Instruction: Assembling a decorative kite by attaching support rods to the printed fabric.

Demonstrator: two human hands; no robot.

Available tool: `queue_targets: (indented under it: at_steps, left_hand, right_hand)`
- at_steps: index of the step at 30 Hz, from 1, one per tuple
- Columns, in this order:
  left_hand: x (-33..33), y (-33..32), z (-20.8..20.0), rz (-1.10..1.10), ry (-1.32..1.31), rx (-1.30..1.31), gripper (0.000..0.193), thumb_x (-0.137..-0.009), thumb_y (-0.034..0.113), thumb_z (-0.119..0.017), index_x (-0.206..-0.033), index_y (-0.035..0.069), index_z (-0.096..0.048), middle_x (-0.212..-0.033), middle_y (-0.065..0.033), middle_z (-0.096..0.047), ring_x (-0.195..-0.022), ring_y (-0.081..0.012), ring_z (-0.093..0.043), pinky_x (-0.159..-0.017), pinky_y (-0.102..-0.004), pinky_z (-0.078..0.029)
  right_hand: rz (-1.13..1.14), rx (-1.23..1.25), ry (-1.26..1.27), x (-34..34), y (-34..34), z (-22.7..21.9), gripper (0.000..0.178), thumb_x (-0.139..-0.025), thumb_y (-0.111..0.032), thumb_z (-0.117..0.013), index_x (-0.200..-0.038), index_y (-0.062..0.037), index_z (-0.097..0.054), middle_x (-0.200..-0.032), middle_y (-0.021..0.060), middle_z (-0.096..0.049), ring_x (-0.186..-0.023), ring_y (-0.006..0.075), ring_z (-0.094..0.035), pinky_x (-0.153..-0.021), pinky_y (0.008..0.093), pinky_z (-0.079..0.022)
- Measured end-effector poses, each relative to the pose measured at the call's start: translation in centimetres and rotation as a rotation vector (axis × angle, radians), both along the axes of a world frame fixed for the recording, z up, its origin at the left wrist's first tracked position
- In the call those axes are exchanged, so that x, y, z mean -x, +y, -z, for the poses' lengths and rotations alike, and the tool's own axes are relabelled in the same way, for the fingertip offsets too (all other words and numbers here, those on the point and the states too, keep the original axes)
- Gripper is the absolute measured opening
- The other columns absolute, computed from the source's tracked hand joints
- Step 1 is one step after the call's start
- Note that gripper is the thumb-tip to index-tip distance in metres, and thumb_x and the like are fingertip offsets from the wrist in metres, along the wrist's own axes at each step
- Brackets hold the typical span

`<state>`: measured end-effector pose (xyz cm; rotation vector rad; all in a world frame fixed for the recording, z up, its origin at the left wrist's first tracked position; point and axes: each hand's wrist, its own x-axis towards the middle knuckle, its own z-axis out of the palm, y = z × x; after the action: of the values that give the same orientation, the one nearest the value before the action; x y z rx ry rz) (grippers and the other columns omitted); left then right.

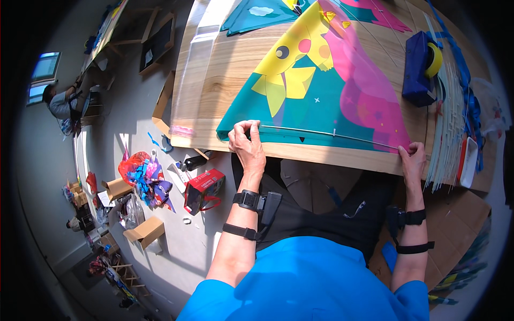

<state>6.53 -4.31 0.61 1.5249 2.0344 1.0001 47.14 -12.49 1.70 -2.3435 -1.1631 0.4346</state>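
A triangular kite sail (321, 112) in teal, pink and yellow lies on the wooden table, its wide edge towards me. Along that edge runs a thin white rod (305, 130). My left hand (247, 147) pinches the rod's left end over the teal cloth, near the left corner. At the pink right corner, my right hand (412, 162) is closed, thumb and finger pressed together on the rod's other end. Its fingertips partly cover that corner.
More kite sails (257, 16) lie at the table's far side. On the right stand a blue tape dispenser (419, 72) with yellow tape and a bundle of thin white rods (447, 128). Left on the floor are a red box (204, 187) and open cartons (144, 231). Another person (67, 101) sits far left.
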Motion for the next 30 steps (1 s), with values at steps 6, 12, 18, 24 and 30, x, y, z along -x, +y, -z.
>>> queue_targets:
  at_steps: [6, 12, 18, 24, 30]
  left_hand:
    - [0.7, 0.4, 0.2, 0.047, -0.020, -0.079, 0.011, -0.090, 0.013, -0.063, -0.090, 0.004, -0.056, -0.111, -0.0102, -0.057, -0.089, -0.0223, -0.054, -0.081, -0.0364, -0.044]
    - [1.2, 0.4, 0.8, 0.045, 0.031, -0.081, 0.018, -0.091, 0.020, -0.064, -0.091, 0.002, -0.058, -0.119, -0.0120, -0.050, -0.108, -0.0243, -0.051, -0.090, -0.0358, -0.044]
    - [0.9, 0.7, 1.1, -0.008, -0.013, -0.055, 0.017, -0.086, 0.018, -0.067, -0.085, 0.003, -0.059, -0.114, -0.0109, -0.051, -0.107, -0.0264, -0.052, -0.092, -0.0403, -0.042]
    - [0.8, 0.8, 1.0, -0.038, -0.005, -0.018, 0.017, -0.084, 0.020, -0.068, -0.084, 0.004, -0.061, -0.113, -0.0074, -0.051, -0.105, -0.0243, -0.052, -0.093, -0.0399, -0.039]
    - [0.8, 0.9, 1.1, -0.034, -0.026, -0.019, 0.016, -0.083, 0.019, -0.068, -0.083, 0.005, -0.061, -0.114, -0.0067, -0.051, -0.105, -0.0235, -0.052, -0.092, -0.0396, -0.038]
  right_hand:
    - [0.000, -0.013, -0.012, -0.2, -0.1, 0.3, 0.030, -0.075, -0.011, -0.078, -0.090, 0.0000, -0.054, -0.077, 0.0096, -0.058, -0.071, 0.0193, -0.060, -0.068, 0.0325, -0.050]
    - [-0.002, -0.010, -0.018, -0.1, 0.0, 0.3, 0.030, -0.075, -0.011, -0.078, -0.090, -0.0006, -0.054, -0.076, 0.0094, -0.058, -0.070, 0.0195, -0.060, -0.068, 0.0326, -0.050]
    - [0.004, -0.009, 0.004, -0.3, -0.2, 0.5, 0.030, -0.075, -0.010, -0.078, -0.090, -0.0006, -0.054, -0.076, 0.0089, -0.058, -0.071, 0.0192, -0.060, -0.069, 0.0326, -0.050]
    - [0.002, -0.021, 0.024, -0.5, -0.2, 0.9, 0.029, -0.075, -0.010, -0.078, -0.090, -0.0006, -0.054, -0.078, 0.0085, -0.058, -0.071, 0.0188, -0.059, -0.069, 0.0323, -0.049]
    - [0.008, -0.008, 0.026, -0.5, -0.2, 0.7, 0.029, -0.076, -0.010, -0.077, -0.089, -0.0005, -0.054, -0.078, 0.0078, -0.057, -0.071, 0.0180, -0.058, -0.070, 0.0318, -0.049]
